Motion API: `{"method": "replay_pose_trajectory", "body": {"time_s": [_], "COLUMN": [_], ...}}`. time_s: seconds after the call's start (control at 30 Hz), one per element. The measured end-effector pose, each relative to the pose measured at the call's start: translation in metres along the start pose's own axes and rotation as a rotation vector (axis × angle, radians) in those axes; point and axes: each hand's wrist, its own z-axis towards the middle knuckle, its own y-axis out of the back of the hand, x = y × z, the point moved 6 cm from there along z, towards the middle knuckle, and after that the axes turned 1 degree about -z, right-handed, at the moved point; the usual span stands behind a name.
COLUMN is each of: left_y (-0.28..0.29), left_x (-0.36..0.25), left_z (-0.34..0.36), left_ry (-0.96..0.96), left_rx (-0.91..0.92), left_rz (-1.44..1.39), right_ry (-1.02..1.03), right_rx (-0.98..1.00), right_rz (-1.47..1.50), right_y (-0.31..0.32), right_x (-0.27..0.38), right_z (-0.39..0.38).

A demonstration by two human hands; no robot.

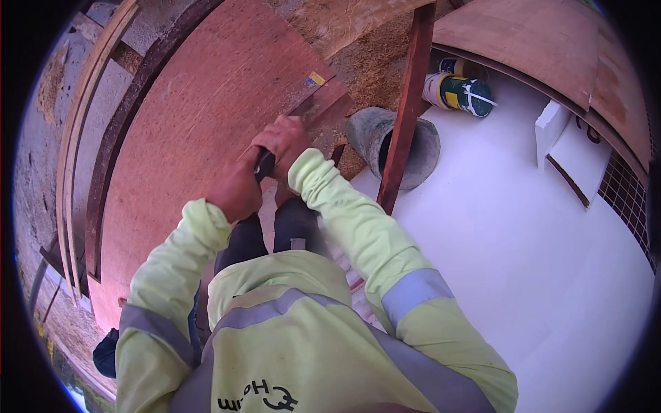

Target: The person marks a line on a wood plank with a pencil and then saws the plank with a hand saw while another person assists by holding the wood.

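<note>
Both of my hands close together round a black-handled tool above the reddish plywood sheet. My left hand grips the near, lower end of the handle. Just ahead of it and to its right, my right hand is wrapped over the upper part. Fingers and knuckles hide most of the tool, so its working end cannot be made out. A narrow reddish-brown strip lies beyond my right hand at the sheet's edge. Near that edge the plywood carries a small yellow and blue label.
Sawdust covers the ground at the far side. A dark red timber slants past a grey bucket lying tipped. Paint tubs and a white board piece rest on the white surface at right. Long timbers border the left.
</note>
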Motion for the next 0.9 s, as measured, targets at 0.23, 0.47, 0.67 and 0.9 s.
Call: {"method": "replay_pose_trajectory", "body": {"time_s": [0.23,0.47,0.67,0.9], "left_y": [0.009,0.042,-0.021,0.023], "left_x": [-0.012,-0.004,-0.008,-0.003], "left_z": [-0.025,-0.154,0.065,-0.114], "left_ry": [-0.115,0.16,-0.023,0.082], "left_rx": [-0.092,-0.01,-0.046,0.002], "left_rz": [0.009,0.064,0.143,0.013], "right_ry": [0.052,0.13,-0.011,0.126], "right_rx": [0.082,0.023,0.119,0.09], "right_rz": [0.084,0.149,0.028,0.138], "right_y": [0.004,0.001,0.005,0.005], "right_x": [0.021,0.147,-0.077,0.107], "right_z": [0.0,-0.028,0.013,-0.028]}}
